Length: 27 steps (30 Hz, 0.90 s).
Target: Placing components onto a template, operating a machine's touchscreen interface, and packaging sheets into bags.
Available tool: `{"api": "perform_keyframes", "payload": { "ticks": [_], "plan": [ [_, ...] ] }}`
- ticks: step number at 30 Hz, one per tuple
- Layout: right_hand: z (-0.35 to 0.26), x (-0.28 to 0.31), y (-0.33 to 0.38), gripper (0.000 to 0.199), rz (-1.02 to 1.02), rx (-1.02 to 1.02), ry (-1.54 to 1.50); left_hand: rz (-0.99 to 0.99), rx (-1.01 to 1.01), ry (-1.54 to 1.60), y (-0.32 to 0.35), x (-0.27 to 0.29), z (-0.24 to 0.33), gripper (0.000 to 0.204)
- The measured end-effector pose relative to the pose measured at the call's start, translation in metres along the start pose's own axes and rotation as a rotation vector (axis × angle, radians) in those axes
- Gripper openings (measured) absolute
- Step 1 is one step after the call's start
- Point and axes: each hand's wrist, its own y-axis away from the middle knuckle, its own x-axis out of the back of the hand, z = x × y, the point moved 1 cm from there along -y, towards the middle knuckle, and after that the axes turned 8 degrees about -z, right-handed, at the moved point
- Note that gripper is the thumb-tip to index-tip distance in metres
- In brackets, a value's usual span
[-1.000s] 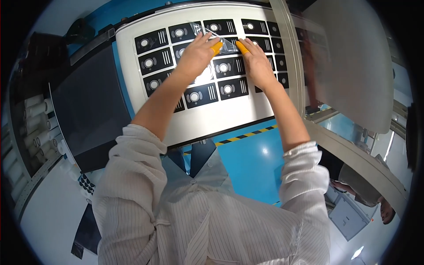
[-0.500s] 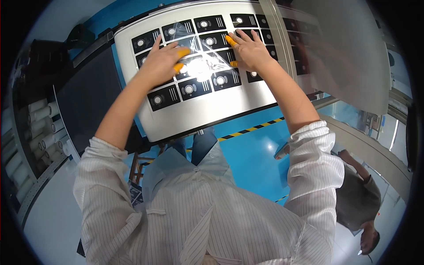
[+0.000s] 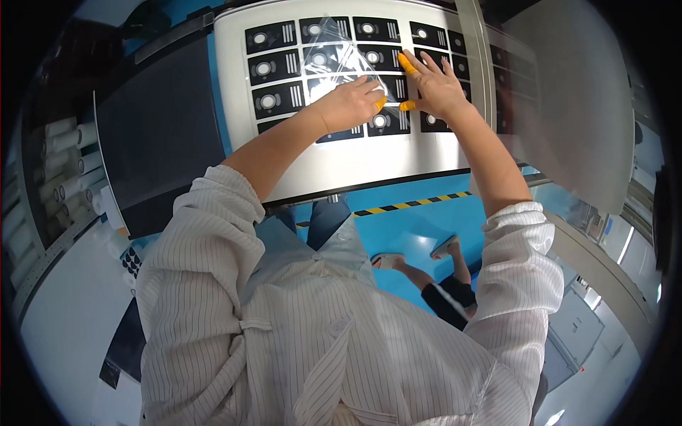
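A white sheet [image 3: 298, 170] printed with rows of black cards [image 3: 275, 101] lies on the machine bed in front of me. Each card bears a white circle and several pale stripes. A glossy clear plastic film [image 3: 330, 53] slants across the middle cards, catching glare. My left hand [image 3: 352, 105] is closed at the film's lower right edge, yellow covers on its fingertips; its fingers seem to pinch the film, partly hidden by the hand. Just to its right, my right hand [image 3: 437, 89], also with yellow fingertip covers, lies with fingers spread over the right-hand cards.
A clear panel with a pale frame bar [image 3: 477, 78] stands over the sheet's right side. A dark flat panel [image 3: 160, 135] adjoins the bed at left. White rolls [image 3: 78, 160] are stacked at far left. Another person's legs [image 3: 419, 273] show on the blue floor beyond a striped line.
My left hand has moved right across the sheet and its fingers have drawn together. The right hand stays over the same cards. The other person has stepped closer on the right.
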Motion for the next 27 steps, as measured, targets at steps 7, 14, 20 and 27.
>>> {"api": "perform_keyframes", "payload": {
  "ticks": [7,14,20,27],
  "plan": [
    [0.003,-0.002,0.003,0.093,-0.007,-0.031,0.032,0.082,0.063,0.207,0.092,0.029,-0.026,0.025],
    [-0.029,0.038,-0.001,0.09,-0.151,-0.044,0.202,-0.084,0.392,0.312,0.143,0.064,-0.047,0.027],
    [-0.076,0.051,-0.025,0.08,0.062,0.199,0.063,-0.222,0.506,0.326,0.145,0.065,-0.047,0.027],
    [-0.08,0.061,-0.023,0.09,0.003,0.166,0.137,0.039,0.65,0.397,0.23,0.066,-0.055,0.024]
  ]
}}
